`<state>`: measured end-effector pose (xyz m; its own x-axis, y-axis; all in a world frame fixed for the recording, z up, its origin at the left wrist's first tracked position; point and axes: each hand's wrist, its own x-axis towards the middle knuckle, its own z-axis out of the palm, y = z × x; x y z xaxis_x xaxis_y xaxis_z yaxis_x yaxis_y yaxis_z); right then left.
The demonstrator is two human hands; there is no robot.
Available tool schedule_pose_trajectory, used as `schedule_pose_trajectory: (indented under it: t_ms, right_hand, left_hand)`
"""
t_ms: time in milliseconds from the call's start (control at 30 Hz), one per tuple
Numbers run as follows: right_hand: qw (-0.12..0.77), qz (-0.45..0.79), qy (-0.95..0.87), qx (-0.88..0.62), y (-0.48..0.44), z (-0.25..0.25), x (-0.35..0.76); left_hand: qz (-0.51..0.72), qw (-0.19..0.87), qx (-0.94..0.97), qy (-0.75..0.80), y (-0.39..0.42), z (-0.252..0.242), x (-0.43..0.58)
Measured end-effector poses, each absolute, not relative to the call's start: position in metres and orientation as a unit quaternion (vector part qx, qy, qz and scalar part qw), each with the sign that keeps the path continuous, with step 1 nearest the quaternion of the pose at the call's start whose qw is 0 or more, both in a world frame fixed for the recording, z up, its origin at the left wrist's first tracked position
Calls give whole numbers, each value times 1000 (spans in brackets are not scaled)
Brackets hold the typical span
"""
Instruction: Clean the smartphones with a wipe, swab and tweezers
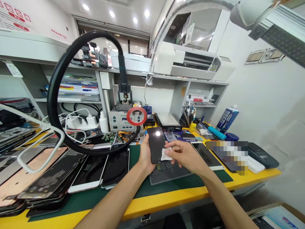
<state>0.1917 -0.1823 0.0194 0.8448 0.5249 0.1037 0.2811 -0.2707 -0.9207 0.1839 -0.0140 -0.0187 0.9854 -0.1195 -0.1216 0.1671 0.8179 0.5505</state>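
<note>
A dark smartphone (156,146) is held upright, tilted toward me, by my left hand (145,156), whose fingers wrap round its left side and lower edge. A ceiling light reflects in its black screen. In my right hand (179,152) a folded white wipe (166,154) is pinched between thumb and fingers, at the lower right of the screen. Whether the wipe presses on the glass I cannot tell. Beneath both hands lies a grey perforated mat (171,173) on the green work mat (152,188).
Stacked phone screens (47,173) and tablets (89,171) lie at left. A black hose (53,92) arcs over them from the hot-air station (122,119). Another tablet (207,156) rests at right, near a blue spray can (227,119). A lamp (274,25) hangs above right.
</note>
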Motion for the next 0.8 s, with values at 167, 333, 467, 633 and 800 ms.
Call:
schedule_pose_trajectory:
  t_ms: [167,333,467,633,800]
  right_hand:
    - [496,47,-231,-836,-170,9,197]
    - [514,81,-191,-832,-171,0,201]
    - [537,138,-182,-812,-170,-2,199]
    - [595,216,-183,-752,-170,-3,196]
    - [612,212,-177,-741,-167,-14,195]
  left_hand:
    - [-82,955,283,45,-10,-21,185]
    - [-77,958,273,50,-11,-19,184]
    - [-97,957,270,39,-12,-17,184]
    - [-113,955,271,35,-9,-17,185]
    - [-103,953,280,54,-10,-17,184]
